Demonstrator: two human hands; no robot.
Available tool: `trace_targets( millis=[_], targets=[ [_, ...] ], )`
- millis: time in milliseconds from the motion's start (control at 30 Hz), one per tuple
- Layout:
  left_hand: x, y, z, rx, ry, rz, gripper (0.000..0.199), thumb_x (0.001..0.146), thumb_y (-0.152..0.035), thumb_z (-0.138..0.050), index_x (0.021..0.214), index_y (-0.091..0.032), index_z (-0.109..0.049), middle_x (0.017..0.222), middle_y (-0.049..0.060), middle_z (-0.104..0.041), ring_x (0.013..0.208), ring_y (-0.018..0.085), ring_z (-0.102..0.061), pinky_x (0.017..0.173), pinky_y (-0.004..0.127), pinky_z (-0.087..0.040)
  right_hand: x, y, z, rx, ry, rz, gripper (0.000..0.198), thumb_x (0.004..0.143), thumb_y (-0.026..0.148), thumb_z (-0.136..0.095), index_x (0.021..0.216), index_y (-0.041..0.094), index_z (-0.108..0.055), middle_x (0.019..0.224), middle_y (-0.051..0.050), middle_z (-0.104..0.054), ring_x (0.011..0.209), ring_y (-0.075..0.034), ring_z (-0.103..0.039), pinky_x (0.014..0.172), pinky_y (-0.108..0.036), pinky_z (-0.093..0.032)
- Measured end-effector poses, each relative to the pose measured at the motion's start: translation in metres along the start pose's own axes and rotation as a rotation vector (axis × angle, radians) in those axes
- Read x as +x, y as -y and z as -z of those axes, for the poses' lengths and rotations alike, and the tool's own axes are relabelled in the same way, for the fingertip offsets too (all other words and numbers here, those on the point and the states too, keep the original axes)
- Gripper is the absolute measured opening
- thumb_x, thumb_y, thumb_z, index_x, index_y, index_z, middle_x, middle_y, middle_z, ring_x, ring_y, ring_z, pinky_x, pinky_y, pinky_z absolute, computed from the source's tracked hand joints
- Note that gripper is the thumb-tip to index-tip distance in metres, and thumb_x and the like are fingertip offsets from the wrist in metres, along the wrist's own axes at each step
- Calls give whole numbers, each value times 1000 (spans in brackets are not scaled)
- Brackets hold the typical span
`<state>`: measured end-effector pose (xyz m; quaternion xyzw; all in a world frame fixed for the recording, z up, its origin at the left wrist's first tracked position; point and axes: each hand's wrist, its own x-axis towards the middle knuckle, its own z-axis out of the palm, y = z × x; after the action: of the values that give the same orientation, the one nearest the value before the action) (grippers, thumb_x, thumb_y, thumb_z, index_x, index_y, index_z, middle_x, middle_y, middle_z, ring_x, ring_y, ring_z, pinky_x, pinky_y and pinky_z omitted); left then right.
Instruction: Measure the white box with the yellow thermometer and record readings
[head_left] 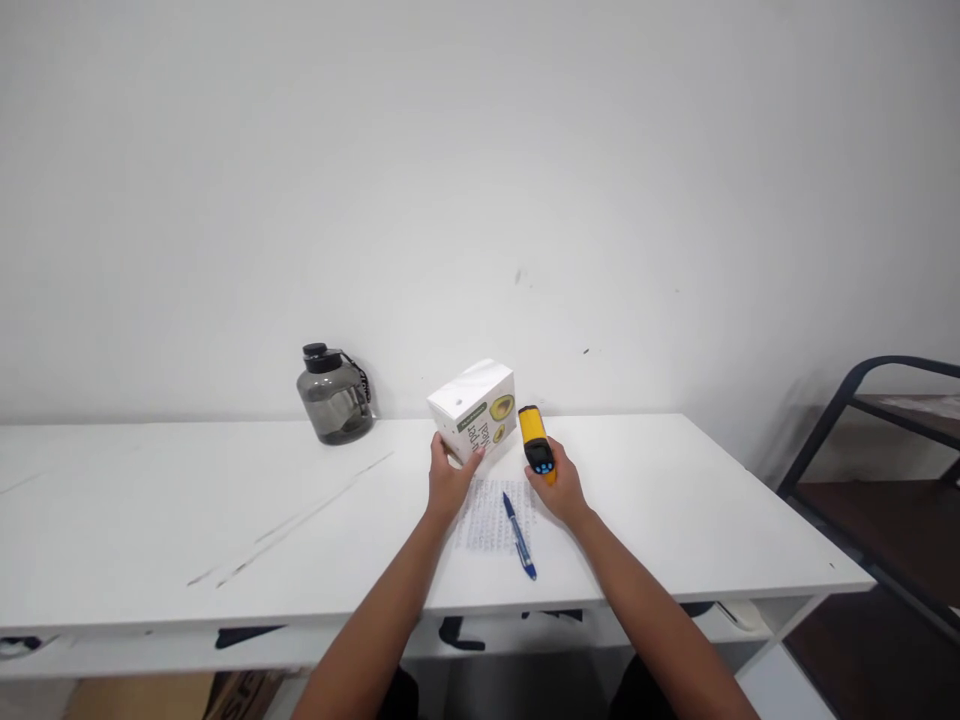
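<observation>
My left hand [448,482] grips the near left side of a white box [475,407] printed with avocado pictures, which stands on the white table [150,530]. In my right hand [561,490] is a yellow and black handheld thermometer gun [535,439], its nose pointing away from me, just right of the box. Between my hands lie a sheet of printed paper [486,515] and a blue pen [519,535] resting on it.
A smoky grey water jug [334,395] with a black cap stands by the wall, left of the box. A dark metal frame with shelves [877,420] stands to the right of the table. Long scratch marks run across the tabletop on the left.
</observation>
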<state>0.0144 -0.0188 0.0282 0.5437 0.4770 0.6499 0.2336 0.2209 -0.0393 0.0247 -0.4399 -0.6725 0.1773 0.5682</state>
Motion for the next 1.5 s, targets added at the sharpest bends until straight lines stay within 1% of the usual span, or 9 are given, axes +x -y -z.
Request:
trace_targets(
  millis=[200,300,433,533,667,867,1000,1167,1500],
  targets=[
    [1,-7,2,-41,8,-4,64,70,-41,-72,124,-24,-42,116,9,-56,105,23,-56,86,38,-49,-1,-1,2,-49,-5,80,43,78,38,-58,115,17,-54,85,-4,-63,70,-17,-58,67,-29,-49],
    [-1,-8,0,-12,24,9,66,70,-41,-72,126,-24,-41,119,9,-55,107,24,-55,88,40,-49,-1,-2,2,-30,13,45,38,78,35,-56,111,17,-55,76,-2,-61,62,-14,-53,59,-26,-46],
    [-2,-5,-1,-93,35,41,71,73,-37,-70,133,-24,-33,127,11,-51,113,25,-54,93,41,-47,0,-5,0,8,49,-19,33,76,33,-55,105,17,-55,69,2,-56,56,-12,-47,54,-25,-42],
    [1,0,1,-172,11,69,65,75,-34,-66,131,-23,-35,129,11,-50,115,24,-54,96,41,-46,1,-6,-2,59,74,-51,25,76,33,-56,95,17,-56,65,3,-52,55,-12,-45,53,-24,-40],
    [4,4,3,-231,27,70,56,77,-31,-62,127,-21,-40,126,10,-53,113,24,-55,95,41,-47,1,-2,-2,115,109,-66,20,75,32,-55,89,18,-55,67,1,-55,57,-12,-47,55,-24,-42],
    [0,4,2,-120,52,51,68,74,-31,-66,134,-22,-35,133,11,-48,122,25,-49,100,41,-44,0,6,2,30,114,-69,35,73,40,-60,100,18,-58,71,0,-60,60,-15,-51,57,-26,-44],
    [-2,3,3,-114,60,32,71,74,-30,-67,135,-22,-33,135,12,-46,123,26,-48,101,43,-42,1,5,1,56,113,-114,35,74,44,-62,96,18,-61,73,-1,-62,63,-15,-53,59,-26,-45],
    [-2,1,4,-103,58,11,70,73,-29,-66,135,-21,-34,134,12,-46,122,27,-48,102,43,-42,2,2,1,106,129,-167,33,73,46,-64,87,17,-60,69,-1,-61,62,-15,-53,59,-27,-45],
    [-2,1,4,-87,57,15,71,74,-31,-66,135,-21,-33,133,12,-46,123,26,-48,101,42,-42,3,1,4,40,136,-113,35,74,45,-63,95,16,-63,75,-3,-64,65,-16,-55,61,-29,-47]
  ],
)
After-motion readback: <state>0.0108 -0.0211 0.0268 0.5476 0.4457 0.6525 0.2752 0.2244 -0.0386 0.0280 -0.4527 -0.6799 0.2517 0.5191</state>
